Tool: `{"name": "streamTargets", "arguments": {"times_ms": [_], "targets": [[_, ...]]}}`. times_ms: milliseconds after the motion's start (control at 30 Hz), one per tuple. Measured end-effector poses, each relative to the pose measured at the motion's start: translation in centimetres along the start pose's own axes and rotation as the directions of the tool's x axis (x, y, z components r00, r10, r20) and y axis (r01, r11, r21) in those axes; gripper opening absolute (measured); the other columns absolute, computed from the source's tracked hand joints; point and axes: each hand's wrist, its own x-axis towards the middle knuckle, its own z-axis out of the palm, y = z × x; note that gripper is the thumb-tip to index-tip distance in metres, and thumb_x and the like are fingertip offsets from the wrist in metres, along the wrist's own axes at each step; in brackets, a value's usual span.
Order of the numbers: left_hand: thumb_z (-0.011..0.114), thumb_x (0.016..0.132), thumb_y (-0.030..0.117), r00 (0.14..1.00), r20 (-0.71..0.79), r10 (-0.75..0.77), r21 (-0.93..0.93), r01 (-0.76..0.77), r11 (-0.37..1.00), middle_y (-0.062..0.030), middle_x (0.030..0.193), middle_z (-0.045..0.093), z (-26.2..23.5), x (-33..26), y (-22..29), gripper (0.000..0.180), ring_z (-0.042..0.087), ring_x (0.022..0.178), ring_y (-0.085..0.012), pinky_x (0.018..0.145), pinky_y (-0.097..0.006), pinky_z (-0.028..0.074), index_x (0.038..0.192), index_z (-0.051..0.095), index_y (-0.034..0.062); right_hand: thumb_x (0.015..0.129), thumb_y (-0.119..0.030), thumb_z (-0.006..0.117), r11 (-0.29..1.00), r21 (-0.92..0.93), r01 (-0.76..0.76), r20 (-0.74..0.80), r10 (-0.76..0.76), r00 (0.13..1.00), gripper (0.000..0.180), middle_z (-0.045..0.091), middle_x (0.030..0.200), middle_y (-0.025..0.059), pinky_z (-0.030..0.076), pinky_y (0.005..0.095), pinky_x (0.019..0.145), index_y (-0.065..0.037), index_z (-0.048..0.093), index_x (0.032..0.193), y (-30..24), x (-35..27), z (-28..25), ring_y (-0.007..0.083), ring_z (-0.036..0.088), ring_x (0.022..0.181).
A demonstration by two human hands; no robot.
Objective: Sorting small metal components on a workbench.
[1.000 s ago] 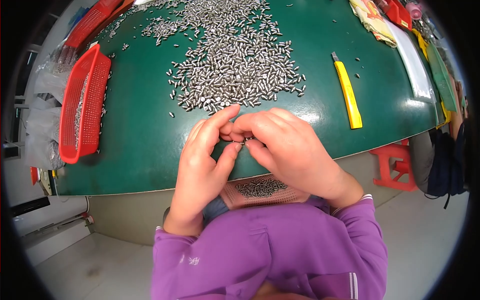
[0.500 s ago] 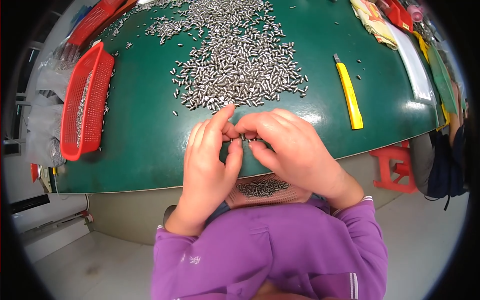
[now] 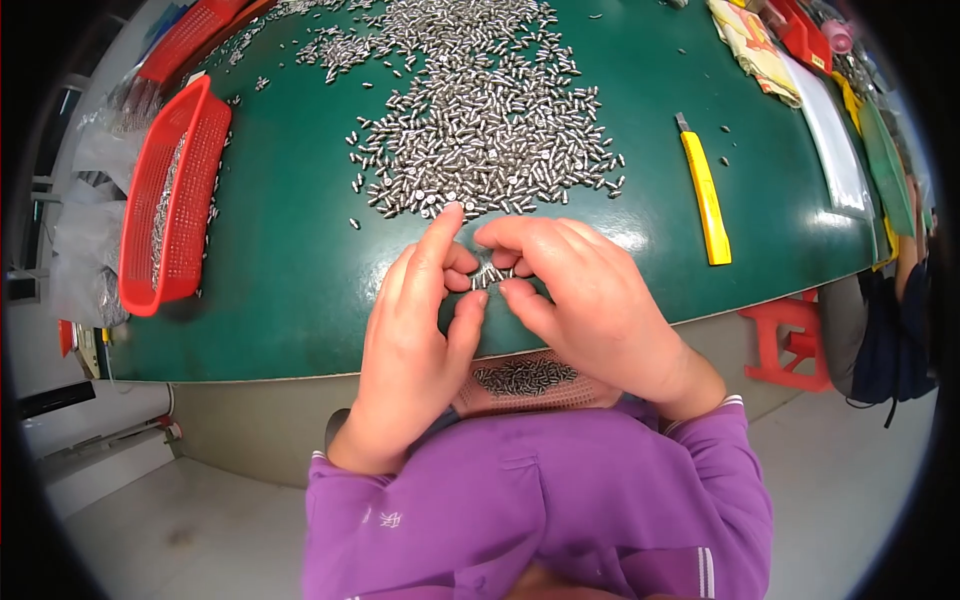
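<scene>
Clock centred between the hands, 12 away from the wearer; bare left hand (image 3: pixel 408 318) at 8, thumb and curled fingers bent in toward the middle, index stretched toward 12; bare right hand (image 3: pixel 592 292) at 3, thumb and fingertips bent in to meet it; between them, at the clock centre, a small cluster of short shiny silver metal pins (image 3: pixel 490 276), touching or nearly touching fingertips of both hands; fingers half curled with gaps between thumb and index on each side; cannot tell whether either hand really pinches a pin, or whether the green tabletop (image 3: pixel 300 290) bears them.

Step in hand looks like fingertip handling of a few loose pins, both hands together; next move would seem to call for light, precise fingertip control, since bits this small could roll or slip.

Large heap of bullet-shaped silver metal parts (image 3: pixel 490 140) at 12, just past the fingertips; long red perforated plastic basket (image 3: pixel 200 235), similar metal bits inside, between 9 and 10; pink mesh plastic basket (image 3: pixel 500 401) below the table edge between 5 and 6, many small metal pieces in it; yellow-handled utility knife (image 3: pixel 708 205), between 2 and 3, well apart; red plastic stool (image 3: pixel 765 340), between 3 and 4, past the table edge.
</scene>
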Motion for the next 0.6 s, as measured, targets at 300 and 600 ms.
{"name": "streamTargets", "arguments": {"times_ms": [300,600], "targets": [[0.07,0.08,-0.015,1.0,-0.004,-0.008,-0.035,0.008,0.999,-0.0111,0.104,0.062,-0.28,0.02,-0.17,0.08,0.062,0.09,-0.0225,0.081,-0.035,0.054,0.152,0.043,0.0034,0.077,0.004,0.073,1.0,-0.026,-0.004,0.039,0.005,0.999,0.046,0.071,0.102,0.0065,0.056,0.0363,0.074,-0.006,0.062,0.121,-0.13,0.21,-0.01,0.0233,0.069,0.086],[0.072,0.081,-0.011,0.999,0.03,-0.038,-0.075,0.04,0.996,-0.01,0.107,0.065,-0.27,0.0,-0.47,0.076,0.063,0.093,-0.0236,0.084,-0.036,0.054,0.15,0.046,0.0041,0.077,0.003,0.07,0.998,0.059,-0.023,-0.005,0.024,1.0,0.046,0.067,0.099,0.0078,0.053,0.0412,0.074,-0.006,0.059,0.121,-0.14,0.06,0.11,0.0287,0.065,0.085]]}}
